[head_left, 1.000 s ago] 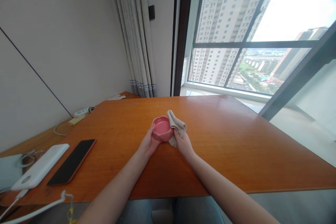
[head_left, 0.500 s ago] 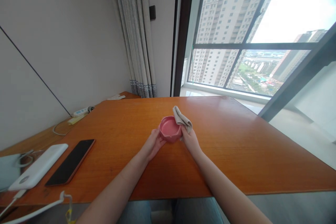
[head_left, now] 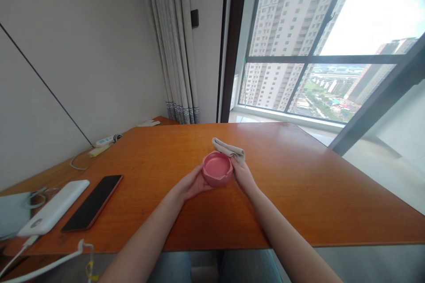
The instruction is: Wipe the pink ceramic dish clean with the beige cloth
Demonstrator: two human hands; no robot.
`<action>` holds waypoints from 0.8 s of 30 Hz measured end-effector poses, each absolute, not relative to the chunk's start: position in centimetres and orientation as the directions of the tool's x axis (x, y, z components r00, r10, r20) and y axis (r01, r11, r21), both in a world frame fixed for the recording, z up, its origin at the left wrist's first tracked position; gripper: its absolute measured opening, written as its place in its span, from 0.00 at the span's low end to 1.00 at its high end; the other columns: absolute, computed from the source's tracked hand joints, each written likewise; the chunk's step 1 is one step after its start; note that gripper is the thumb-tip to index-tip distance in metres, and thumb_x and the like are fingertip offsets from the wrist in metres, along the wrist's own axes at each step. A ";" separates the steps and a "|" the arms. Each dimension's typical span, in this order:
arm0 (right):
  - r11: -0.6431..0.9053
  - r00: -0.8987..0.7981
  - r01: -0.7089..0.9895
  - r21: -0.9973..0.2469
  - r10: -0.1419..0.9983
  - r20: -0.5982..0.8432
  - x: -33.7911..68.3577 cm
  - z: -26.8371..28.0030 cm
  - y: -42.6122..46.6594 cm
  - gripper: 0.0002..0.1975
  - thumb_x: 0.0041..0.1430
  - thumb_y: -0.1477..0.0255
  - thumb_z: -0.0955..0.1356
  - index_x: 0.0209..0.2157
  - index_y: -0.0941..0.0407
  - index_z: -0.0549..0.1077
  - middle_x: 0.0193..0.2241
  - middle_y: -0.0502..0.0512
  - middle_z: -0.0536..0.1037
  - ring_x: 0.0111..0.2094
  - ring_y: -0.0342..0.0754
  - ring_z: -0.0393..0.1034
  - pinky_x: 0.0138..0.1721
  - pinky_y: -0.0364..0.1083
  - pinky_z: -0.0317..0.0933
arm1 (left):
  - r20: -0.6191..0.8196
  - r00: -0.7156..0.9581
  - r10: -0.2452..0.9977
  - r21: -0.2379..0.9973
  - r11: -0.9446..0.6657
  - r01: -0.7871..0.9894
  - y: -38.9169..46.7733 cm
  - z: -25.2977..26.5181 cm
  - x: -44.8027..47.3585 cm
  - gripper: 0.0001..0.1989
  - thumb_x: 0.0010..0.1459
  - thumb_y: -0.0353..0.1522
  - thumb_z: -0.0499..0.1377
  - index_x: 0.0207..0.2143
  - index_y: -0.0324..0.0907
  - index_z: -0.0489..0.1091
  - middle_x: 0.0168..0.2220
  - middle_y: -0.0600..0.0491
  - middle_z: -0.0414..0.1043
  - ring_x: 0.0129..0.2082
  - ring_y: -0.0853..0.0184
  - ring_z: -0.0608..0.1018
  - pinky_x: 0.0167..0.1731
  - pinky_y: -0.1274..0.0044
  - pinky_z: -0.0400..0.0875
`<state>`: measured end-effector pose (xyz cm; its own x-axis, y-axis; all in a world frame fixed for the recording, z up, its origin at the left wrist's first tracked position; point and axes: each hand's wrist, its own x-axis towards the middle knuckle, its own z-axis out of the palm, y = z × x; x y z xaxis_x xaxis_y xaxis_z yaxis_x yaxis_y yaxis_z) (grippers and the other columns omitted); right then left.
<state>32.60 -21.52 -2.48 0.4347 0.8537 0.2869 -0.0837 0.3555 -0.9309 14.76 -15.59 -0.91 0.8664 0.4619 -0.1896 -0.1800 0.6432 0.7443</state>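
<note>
Over the middle of the counter [head_left: 299,194], we hold a pink dish [head_left: 218,169] with its open top facing up; whether its base touches the wood we cannot tell. Our left hand [head_left: 194,182] grips its left side, fingers reaching underneath. At its right side, our right hand [head_left: 243,176] pinches a folded beige cloth [head_left: 227,147], which runs along the far right rim. To our left, a white power bank [head_left: 55,208] bears a round grey mark too small for us to read. Compared with half a second ago, we have the dish slightly nearer us, and the cloth reaches further left.
</note>
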 end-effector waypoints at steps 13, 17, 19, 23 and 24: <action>0.267 0.532 0.002 -0.964 0.816 0.227 30.4 -3.5 -21.4 0.27 0.53 0.53 0.65 0.47 0.59 0.73 0.45 0.60 0.76 0.49 0.58 0.69 0.52 0.54 0.61 | -0.245 0.681 0.690 0.697 0.614 -0.371 -15.2 -1.8 15.9 0.26 0.57 0.39 0.58 0.55 0.36 0.64 0.48 0.40 0.72 0.43 0.60 0.77 0.43 0.71 0.72; 0.274 0.548 0.032 -0.961 0.799 0.246 29.3 -3.4 -21.7 0.26 0.54 0.54 0.65 0.47 0.59 0.72 0.46 0.60 0.76 0.49 0.57 0.68 0.52 0.53 0.60 | -0.230 0.612 0.757 0.688 0.571 -0.447 -15.4 -2.3 16.5 0.24 0.57 0.38 0.58 0.53 0.37 0.64 0.48 0.41 0.72 0.42 0.62 0.77 0.43 0.71 0.72; 0.263 0.547 0.057 -0.963 0.799 0.251 28.8 -3.4 -21.8 0.26 0.54 0.54 0.64 0.45 0.59 0.73 0.44 0.59 0.77 0.47 0.57 0.70 0.50 0.53 0.62 | -0.195 0.579 0.792 0.683 0.533 -0.499 -15.3 -2.4 16.7 0.23 0.57 0.38 0.58 0.52 0.37 0.64 0.48 0.42 0.72 0.42 0.63 0.77 0.43 0.71 0.72; 0.211 0.485 0.056 -0.976 0.849 0.212 27.9 -3.7 -22.1 0.24 0.54 0.53 0.63 0.40 0.58 0.76 0.26 0.55 0.78 0.33 0.54 0.73 0.38 0.52 0.67 | -0.130 0.513 0.848 0.680 0.453 -0.576 -14.9 -2.6 16.7 0.23 0.55 0.37 0.60 0.51 0.38 0.63 0.45 0.44 0.74 0.40 0.63 0.78 0.44 0.70 0.71; 0.216 0.478 0.056 -0.975 0.851 0.216 27.9 -3.8 -22.1 0.24 0.54 0.53 0.63 0.40 0.57 0.76 0.24 0.54 0.77 0.32 0.53 0.73 0.37 0.51 0.68 | -0.114 0.513 0.851 0.683 0.442 -0.582 -14.9 -2.6 16.6 0.24 0.54 0.36 0.62 0.52 0.39 0.62 0.45 0.44 0.73 0.40 0.63 0.78 0.45 0.70 0.71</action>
<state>27.86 -22.12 -3.76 0.4783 0.8513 0.2157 0.0556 0.2158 -0.9748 16.56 -14.87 -2.56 0.5128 0.8509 -0.1139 -0.5816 0.4420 0.6829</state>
